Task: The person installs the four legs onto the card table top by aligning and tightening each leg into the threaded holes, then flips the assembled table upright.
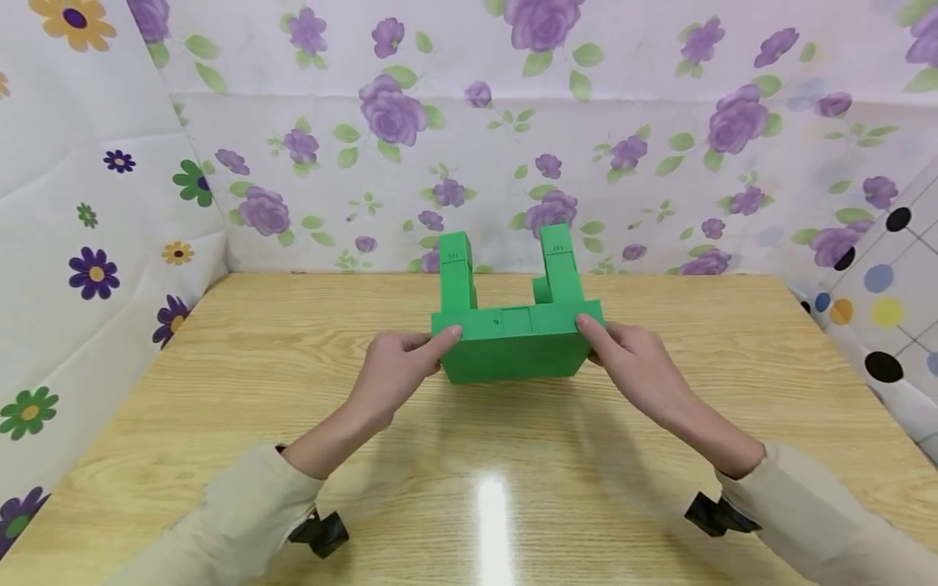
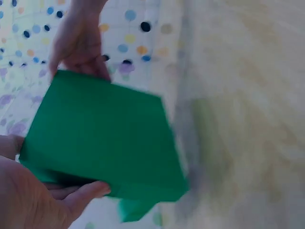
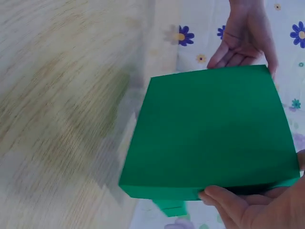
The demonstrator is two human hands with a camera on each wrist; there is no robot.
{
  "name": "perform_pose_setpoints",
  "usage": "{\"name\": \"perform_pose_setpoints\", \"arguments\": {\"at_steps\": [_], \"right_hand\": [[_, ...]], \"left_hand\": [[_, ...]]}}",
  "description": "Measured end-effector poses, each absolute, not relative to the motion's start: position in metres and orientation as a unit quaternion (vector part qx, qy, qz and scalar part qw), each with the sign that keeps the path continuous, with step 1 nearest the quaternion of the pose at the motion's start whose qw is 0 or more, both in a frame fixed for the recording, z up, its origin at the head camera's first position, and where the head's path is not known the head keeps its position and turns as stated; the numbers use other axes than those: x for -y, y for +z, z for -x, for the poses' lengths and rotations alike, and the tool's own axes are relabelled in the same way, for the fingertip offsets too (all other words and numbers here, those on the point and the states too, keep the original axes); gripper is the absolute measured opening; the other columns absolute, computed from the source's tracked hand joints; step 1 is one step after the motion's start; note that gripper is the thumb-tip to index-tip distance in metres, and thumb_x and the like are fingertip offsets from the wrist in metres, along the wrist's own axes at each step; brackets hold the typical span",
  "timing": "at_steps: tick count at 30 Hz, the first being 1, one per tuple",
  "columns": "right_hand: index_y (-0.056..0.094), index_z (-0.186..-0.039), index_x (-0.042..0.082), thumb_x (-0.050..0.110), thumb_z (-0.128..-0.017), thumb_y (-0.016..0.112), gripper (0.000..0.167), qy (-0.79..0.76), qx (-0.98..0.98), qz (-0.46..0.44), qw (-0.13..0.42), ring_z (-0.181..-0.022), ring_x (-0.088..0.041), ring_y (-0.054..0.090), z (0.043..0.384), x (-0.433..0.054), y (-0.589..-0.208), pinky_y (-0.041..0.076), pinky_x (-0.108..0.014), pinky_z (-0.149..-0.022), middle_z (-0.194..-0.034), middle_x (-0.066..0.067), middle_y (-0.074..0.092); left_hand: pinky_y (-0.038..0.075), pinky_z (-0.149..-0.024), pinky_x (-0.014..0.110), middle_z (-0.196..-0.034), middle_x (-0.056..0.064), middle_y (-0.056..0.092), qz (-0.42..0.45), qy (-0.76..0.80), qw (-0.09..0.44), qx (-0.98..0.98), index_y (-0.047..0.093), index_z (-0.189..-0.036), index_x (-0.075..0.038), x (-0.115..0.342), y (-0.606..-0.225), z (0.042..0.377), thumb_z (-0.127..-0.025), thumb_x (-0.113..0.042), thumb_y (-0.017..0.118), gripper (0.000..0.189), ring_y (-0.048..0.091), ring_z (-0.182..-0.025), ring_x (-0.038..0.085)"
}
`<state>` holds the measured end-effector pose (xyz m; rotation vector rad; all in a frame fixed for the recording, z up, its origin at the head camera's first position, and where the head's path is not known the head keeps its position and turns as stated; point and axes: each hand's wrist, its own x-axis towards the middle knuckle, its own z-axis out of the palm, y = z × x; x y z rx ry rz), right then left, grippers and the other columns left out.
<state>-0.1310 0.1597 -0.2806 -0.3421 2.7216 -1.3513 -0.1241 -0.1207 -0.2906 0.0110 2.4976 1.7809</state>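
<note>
A green box-shaped piece [image 1: 513,358], matt like folded card, is held between both hands over the middle of the table. Two long blocks, a left one [image 1: 456,273] and a right one [image 1: 561,264], stick out from its far side, with small printed numbers. My left hand [image 1: 392,370] grips the left end, thumb on the top edge and the other fingers mostly hidden beneath. At the opposite end, my right hand [image 1: 645,370] pinches it the same way. Both wrist views show its broad plain green face, tilted; the left one catches the left hand's thumb [image 2: 88,195] along the edge.
The wooden table [image 1: 293,391] spreads beneath, with soft shadows and a bright reflection near its front. A purple-flowered sheet [image 1: 469,146] hangs along the back edge. Patterned sheets line the left side [image 1: 95,212] and the right side [image 1: 894,301].
</note>
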Motion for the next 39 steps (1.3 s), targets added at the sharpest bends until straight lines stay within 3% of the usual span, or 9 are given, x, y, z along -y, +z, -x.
{"name": "perform_pose_setpoints", "arguments": {"at_steps": [4,7,17,20,24,30,34,36,39], "right_hand": [[0.046,-0.136,-0.013,0.055,-0.101,0.034,0.077,-0.467,-0.875,0.089,0.092,-0.114,-0.038,0.057,0.137,-0.16,-0.28,0.044,-0.049,-0.098,-0.13,-0.031,0.052],[0.046,-0.133,-0.016,0.055,-0.101,0.036,0.079,-0.482,-0.865,0.074,0.118,-0.114,-0.036,0.058,0.142,-0.161,-0.283,0.046,-0.045,-0.096,-0.129,-0.031,0.053],[0.061,-0.111,-0.013,0.055,-0.101,0.035,0.074,-0.445,-0.878,0.089,0.153,-0.112,-0.036,0.059,0.152,-0.163,-0.278,0.05,-0.039,-0.093,-0.125,-0.03,0.056],[0.058,-0.117,-0.014,0.055,-0.101,0.035,0.074,-0.439,-0.877,0.113,0.16,-0.113,-0.038,0.058,0.154,-0.165,-0.279,0.051,-0.04,-0.092,-0.13,-0.031,0.052],[0.047,-0.133,-0.014,0.056,-0.101,0.035,0.078,-0.43,-0.88,0.125,0.161,-0.113,-0.038,0.058,0.156,-0.167,-0.281,0.053,-0.039,-0.089,-0.136,-0.03,0.048],[0.051,-0.128,-0.013,0.056,-0.101,0.033,0.076,-0.401,-0.892,0.14,0.157,-0.114,-0.039,0.057,0.158,-0.171,-0.283,0.055,-0.042,-0.083,-0.14,-0.031,0.043],[0.043,-0.138,-0.008,0.051,-0.102,0.037,0.07,-0.38,-0.901,0.164,0.129,-0.112,-0.039,0.058,0.157,-0.177,-0.29,0.053,-0.047,-0.084,-0.133,-0.029,0.05],[0.043,-0.14,-0.003,0.046,-0.102,0.044,0.063,-0.389,-0.898,0.177,0.101,-0.115,-0.038,0.056,0.158,-0.181,-0.298,0.051,-0.049,-0.089,-0.131,-0.025,0.053],[0.043,-0.142,0.003,0.034,-0.099,0.056,0.055,-0.438,-0.875,0.2,0.053,-0.121,-0.036,0.052,0.16,-0.189,-0.314,0.045,-0.05,-0.097,-0.132,-0.02,0.054]], "left_hand": [[0.049,-0.093,0.046,-0.08,0.006,0.065,-0.002,0.566,0.058,-0.822,0.067,-0.071,-0.004,0.12,-0.289,0.135,-0.09,-0.048,0.065,0.048,0.068,-0.096,0.03],[0.051,-0.091,0.044,-0.051,0.001,0.046,0.005,0.548,0.072,-0.833,0.043,-0.054,-0.011,0.119,-0.288,0.142,-0.089,-0.05,0.064,0.057,0.07,-0.088,0.026],[0.05,-0.061,0.03,-0.051,0.005,0.052,-0.038,0.465,0.054,-0.883,0.047,-0.052,-0.011,0.122,-0.287,0.151,-0.096,-0.054,0.049,0.062,0.058,-0.059,0.018],[0.039,-0.052,0.031,-0.048,0.005,0.047,-0.062,0.415,0.028,-0.907,0.041,-0.049,-0.014,0.123,-0.289,0.153,-0.098,-0.056,0.042,0.065,0.05,-0.053,0.019],[0.043,-0.054,0.033,-0.049,0.008,0.052,-0.079,0.388,0.018,-0.918,0.041,-0.047,-0.015,0.122,-0.289,0.157,-0.099,-0.056,0.039,0.066,0.056,-0.056,0.022],[0.034,-0.048,0.03,-0.045,-0.002,0.043,-0.091,0.353,0.015,-0.931,0.037,-0.046,-0.015,0.122,-0.284,0.161,-0.099,-0.055,0.039,0.067,0.04,-0.043,0.016],[0.04,-0.057,0.033,-0.054,0.001,0.044,-0.111,0.362,0.011,-0.926,0.049,-0.058,-0.009,0.13,-0.289,0.161,-0.099,-0.059,0.034,0.066,0.042,-0.051,0.018],[0.048,-0.075,0.039,-0.08,0.007,0.063,-0.131,0.389,0.005,-0.912,0.066,-0.088,-0.004,0.138,-0.296,0.161,-0.1,-0.057,0.033,0.064,0.058,-0.073,0.022],[0.043,-0.099,0.046,-0.133,0.012,0.055,-0.17,0.456,0.006,-0.874,0.047,-0.141,-0.005,0.15,-0.311,0.162,-0.103,-0.046,0.041,0.057,0.053,-0.119,0.029]]}}
